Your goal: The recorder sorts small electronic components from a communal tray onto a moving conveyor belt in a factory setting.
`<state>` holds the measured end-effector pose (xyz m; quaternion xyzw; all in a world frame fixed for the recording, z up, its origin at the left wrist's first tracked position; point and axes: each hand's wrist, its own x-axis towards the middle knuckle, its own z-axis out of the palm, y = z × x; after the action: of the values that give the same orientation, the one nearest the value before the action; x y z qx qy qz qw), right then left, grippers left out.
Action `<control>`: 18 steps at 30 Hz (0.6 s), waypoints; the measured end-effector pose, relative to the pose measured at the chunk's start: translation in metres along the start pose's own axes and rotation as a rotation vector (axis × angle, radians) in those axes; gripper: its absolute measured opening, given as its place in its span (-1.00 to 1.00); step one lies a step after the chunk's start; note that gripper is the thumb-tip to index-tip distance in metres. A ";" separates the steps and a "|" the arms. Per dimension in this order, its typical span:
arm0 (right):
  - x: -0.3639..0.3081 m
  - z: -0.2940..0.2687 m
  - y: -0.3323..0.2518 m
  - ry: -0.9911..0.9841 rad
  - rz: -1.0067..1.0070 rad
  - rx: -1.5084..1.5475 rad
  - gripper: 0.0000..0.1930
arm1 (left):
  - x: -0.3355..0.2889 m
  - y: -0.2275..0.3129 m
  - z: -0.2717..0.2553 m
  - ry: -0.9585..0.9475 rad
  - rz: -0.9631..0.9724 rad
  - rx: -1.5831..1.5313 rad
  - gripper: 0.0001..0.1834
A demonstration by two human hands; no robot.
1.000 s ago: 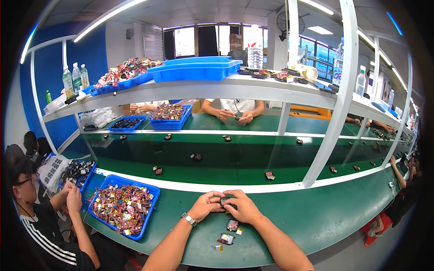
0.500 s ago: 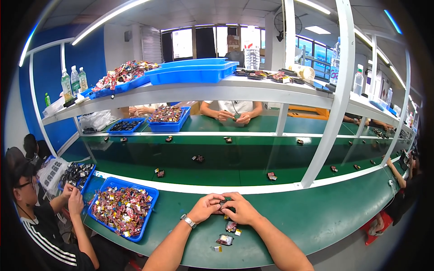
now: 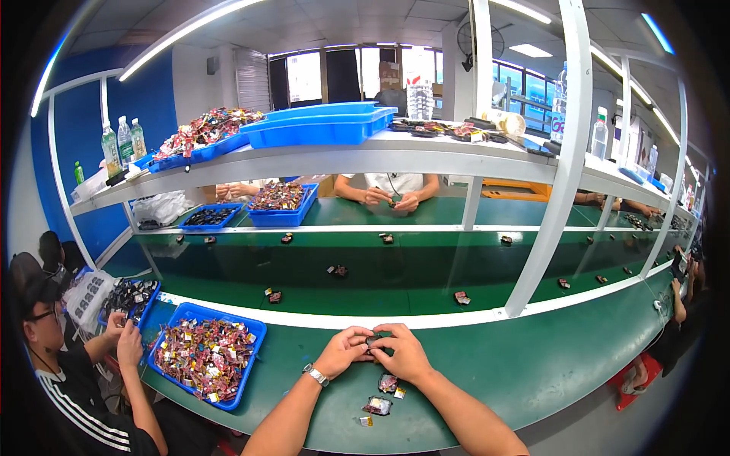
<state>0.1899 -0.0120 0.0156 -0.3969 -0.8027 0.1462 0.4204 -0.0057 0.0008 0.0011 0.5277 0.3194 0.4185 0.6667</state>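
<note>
My left hand (image 3: 344,355), a metal-banded watch on its wrist, and my right hand (image 3: 402,356) meet over the near green table. Between their fingertips they pinch a small dark casing (image 3: 373,341), mostly covered by the fingers. Just below the hands lies a dark casing with reddish wiring (image 3: 388,382), a small silver-and-yellow piece (image 3: 399,393) beside it. Nearer me rests a pale-faced casing (image 3: 378,405), and next to that another small silver-and-yellow piece (image 3: 366,420).
A blue tray (image 3: 262,334) heaped with small wired parts stands left of my arms. Beyond it a seated co-worker (image 3: 84,395) handles something small. A white post (image 3: 555,167) and shelf (image 3: 342,156) rise ahead. Small assemblies dot the green belt (image 3: 403,277).
The assemblies on the belt have shifted slightly right. My hands stay together; the casing between them looks darker now, and a yellowish bit seen below them earlier no longer shows.
</note>
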 end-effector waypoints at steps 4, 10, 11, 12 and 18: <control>0.001 -0.003 -0.002 -0.041 -0.017 0.088 -0.87 | -0.001 0.001 0.000 -0.008 -0.001 -0.012 -0.69; 0.000 -0.001 0.003 -0.014 -0.008 0.056 -0.86 | 0.000 -0.001 0.000 -0.003 -0.005 0.001 -0.69; 0.000 0.000 0.002 -0.013 0.014 0.044 -0.86 | 0.000 -0.001 0.000 -0.002 -0.006 0.002 -0.69; 0.000 0.000 0.001 -0.014 0.013 0.044 -0.86 | 0.000 -0.002 -0.001 -0.001 -0.005 0.001 -0.69; 0.000 0.000 0.000 -0.034 0.014 0.041 -0.85 | 0.001 -0.003 -0.003 -0.002 -0.013 -0.007 -0.70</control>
<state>0.1901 -0.0120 0.0161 -0.3914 -0.8037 0.1722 0.4138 -0.0068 0.0027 -0.0025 0.5238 0.3205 0.4148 0.6715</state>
